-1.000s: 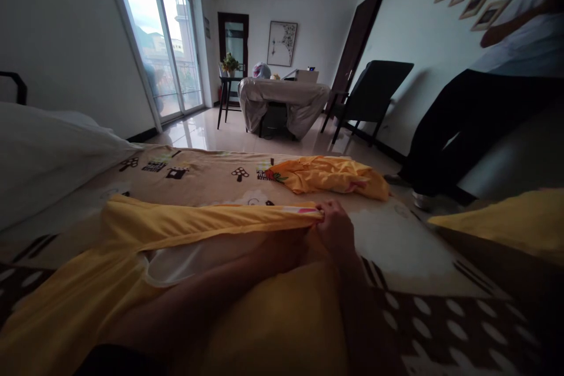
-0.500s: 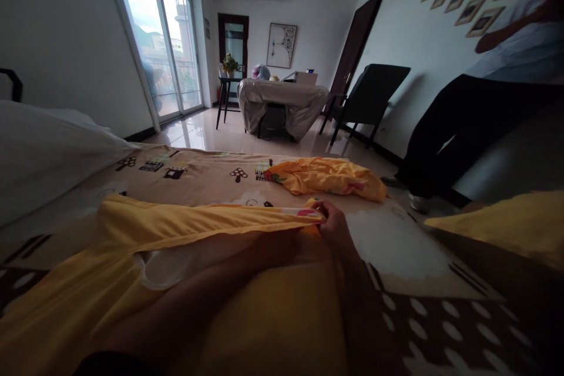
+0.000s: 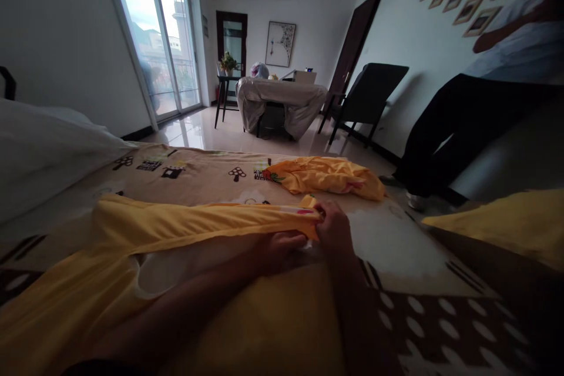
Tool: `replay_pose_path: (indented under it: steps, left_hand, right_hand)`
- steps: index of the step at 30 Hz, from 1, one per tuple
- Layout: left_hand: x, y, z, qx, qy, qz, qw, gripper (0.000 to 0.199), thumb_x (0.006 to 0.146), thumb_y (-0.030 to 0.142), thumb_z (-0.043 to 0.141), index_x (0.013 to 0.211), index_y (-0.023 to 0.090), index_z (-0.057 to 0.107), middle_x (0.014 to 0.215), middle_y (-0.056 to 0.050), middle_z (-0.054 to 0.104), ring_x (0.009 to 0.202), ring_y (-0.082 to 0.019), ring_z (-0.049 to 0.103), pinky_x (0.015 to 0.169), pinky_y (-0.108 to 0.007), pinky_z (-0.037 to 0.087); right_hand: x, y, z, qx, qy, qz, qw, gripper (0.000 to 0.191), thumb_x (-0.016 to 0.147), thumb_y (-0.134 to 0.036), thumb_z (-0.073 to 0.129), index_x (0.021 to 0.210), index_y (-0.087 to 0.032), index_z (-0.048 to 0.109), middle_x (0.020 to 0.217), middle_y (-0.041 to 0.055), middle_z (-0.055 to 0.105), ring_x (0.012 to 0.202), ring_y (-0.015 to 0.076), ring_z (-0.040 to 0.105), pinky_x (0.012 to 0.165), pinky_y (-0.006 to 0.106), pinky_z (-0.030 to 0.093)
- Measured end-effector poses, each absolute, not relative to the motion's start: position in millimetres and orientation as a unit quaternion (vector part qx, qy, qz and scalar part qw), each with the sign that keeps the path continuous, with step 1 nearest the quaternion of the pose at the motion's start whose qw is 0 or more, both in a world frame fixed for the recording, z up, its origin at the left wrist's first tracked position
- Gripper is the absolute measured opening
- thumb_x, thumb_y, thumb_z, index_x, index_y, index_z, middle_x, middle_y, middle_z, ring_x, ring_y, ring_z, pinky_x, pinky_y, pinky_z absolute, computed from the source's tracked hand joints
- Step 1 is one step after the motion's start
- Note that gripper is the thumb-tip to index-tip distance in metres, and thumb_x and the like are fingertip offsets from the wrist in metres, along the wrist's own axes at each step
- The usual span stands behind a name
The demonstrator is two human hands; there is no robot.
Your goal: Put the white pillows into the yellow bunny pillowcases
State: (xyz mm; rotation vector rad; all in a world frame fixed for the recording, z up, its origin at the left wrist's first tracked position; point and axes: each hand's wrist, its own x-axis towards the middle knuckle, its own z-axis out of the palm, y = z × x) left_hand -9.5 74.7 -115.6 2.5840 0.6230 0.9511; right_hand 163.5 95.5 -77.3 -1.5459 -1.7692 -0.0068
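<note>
A yellow fabric cover (image 3: 176, 226) lies spread before me, with a long opening along its far side. My right hand (image 3: 333, 226) pinches the cover's edge at the right end of that opening, close to a pink printed patch. Inside the opening, my left hand (image 3: 285, 245) reaches across from the left, its fingers curled just below my right hand. A small whitish bit shows beside the left fingertips; what they grip is not clear. White material with a curved edge (image 3: 156, 273) shows inside the opening under my left forearm.
Beneath lies a beige and brown patterned bed sheet (image 3: 202, 173). A crumpled orange-yellow cloth (image 3: 330, 177) rests beyond my hands. White cloth (image 3: 53, 153) is at left, another yellow cloth (image 3: 502, 223) at right. A person in dark trousers (image 3: 458, 123) stands at right, near a dark chair (image 3: 374, 94).
My left hand has come up inside the opening, so its curled fingers now show beside my right hand. My right hand still pinches the cover's edge, with its fingers slightly more bunched.
</note>
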Motion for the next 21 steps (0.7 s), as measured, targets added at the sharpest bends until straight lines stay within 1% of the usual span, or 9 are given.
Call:
replay_pose_path:
  steps: [3,6,8,10,12,14,16,19,21]
  left_hand:
    - [-11,74,-120,0.890,0.185,0.378,0.174,0.019,0.088,0.019,0.046,0.091,0.012,0.063,0.082,-0.008,0.064,0.074,-0.014,0.058,0.071,-0.023,0.045]
    - [-11,72,-115,0.895,0.221,0.335,0.194,0.022,0.088,0.024,0.051,0.100,0.015,0.067,0.084,-0.007,0.068,0.075,-0.015,0.062,0.074,-0.024,0.046]
    - [-10,72,-108,0.900,0.252,0.275,0.224,0.022,0.085,0.025,0.055,0.102,0.021,0.068,0.091,-0.004,0.071,0.081,-0.016,0.065,0.077,-0.026,0.048]
    - [-8,73,-102,0.897,0.275,0.246,0.245,0.024,0.084,0.023,0.056,0.106,0.025,0.067,0.109,-0.002,0.070,0.098,-0.019,0.064,0.086,-0.029,0.048]
    - [-5,74,-101,0.884,0.297,0.264,0.245,0.037,0.085,0.022,0.054,0.121,0.026,0.060,0.132,-0.003,0.058,0.118,-0.021,0.055,0.099,-0.033,0.044]
    - [-3,76,-103,0.871,0.325,0.281,0.239,0.052,0.087,0.023,0.052,0.138,0.025,0.044,0.146,-0.005,0.043,0.130,-0.022,0.045,0.107,-0.038,0.037]
    - [-1,78,-106,0.857,0.358,0.277,0.246,0.057,0.090,0.024,0.047,0.145,0.024,0.032,0.148,-0.006,0.040,0.132,-0.022,0.042,0.110,-0.042,0.035]
    - [-1,78,-110,0.844,0.382,0.287,0.245,0.052,0.093,0.025,0.041,0.145,0.026,0.034,0.147,-0.004,0.041,0.134,-0.022,0.041,0.113,-0.042,0.031]
    - [0,79,-113,0.842,0.389,0.301,0.222,0.050,0.095,0.025,0.037,0.144,0.027,0.035,0.148,-0.003,0.041,0.134,-0.021,0.040,0.114,-0.040,0.031]
  right_hand:
    - [163,95,-75,-0.585,-0.690,0.118,0.409,0.026,0.057,-0.016,0.045,0.076,-0.019,0.062,0.075,0.0048,0.067,0.071,0.0194,0.061,0.064,0.026,0.043]
    - [162,95,-73,-0.565,-0.666,0.192,0.447,0.034,0.053,-0.018,0.044,0.081,-0.019,0.062,0.078,0.0048,0.071,0.074,0.0202,0.064,0.066,0.026,0.047]
    - [161,94,-73,-0.560,-0.656,0.192,0.468,0.034,0.052,-0.020,0.043,0.081,-0.018,0.062,0.079,0.0055,0.070,0.074,0.0202,0.064,0.066,0.027,0.048]
    - [160,94,-73,-0.559,-0.658,0.178,0.472,0.032,0.054,-0.021,0.044,0.081,-0.018,0.061,0.078,0.0055,0.070,0.073,0.0200,0.064,0.066,0.027,0.048]
    - [159,94,-73,-0.564,-0.662,0.164,0.466,0.032,0.054,-0.021,0.043,0.081,-0.018,0.061,0.077,0.0048,0.070,0.072,0.0196,0.063,0.065,0.027,0.047]
    - [159,94,-72,-0.573,-0.663,0.155,0.456,0.033,0.053,-0.020,0.043,0.080,-0.019,0.062,0.076,0.0043,0.070,0.072,0.0195,0.064,0.065,0.026,0.047]
    - [161,93,-71,-0.587,-0.665,0.143,0.439,0.032,0.053,-0.018,0.044,0.078,-0.019,0.063,0.075,0.0046,0.071,0.072,0.0200,0.064,0.065,0.026,0.047]
    - [165,91,-69,-0.594,-0.680,0.135,0.408,0.034,0.054,-0.016,0.045,0.081,-0.018,0.066,0.080,0.0063,0.072,0.075,0.0217,0.065,0.066,0.027,0.047]
    - [169,91,-67,-0.581,-0.699,0.151,0.387,0.036,0.055,-0.016,0.047,0.084,-0.017,0.068,0.083,0.0066,0.073,0.078,0.0223,0.066,0.069,0.027,0.047]
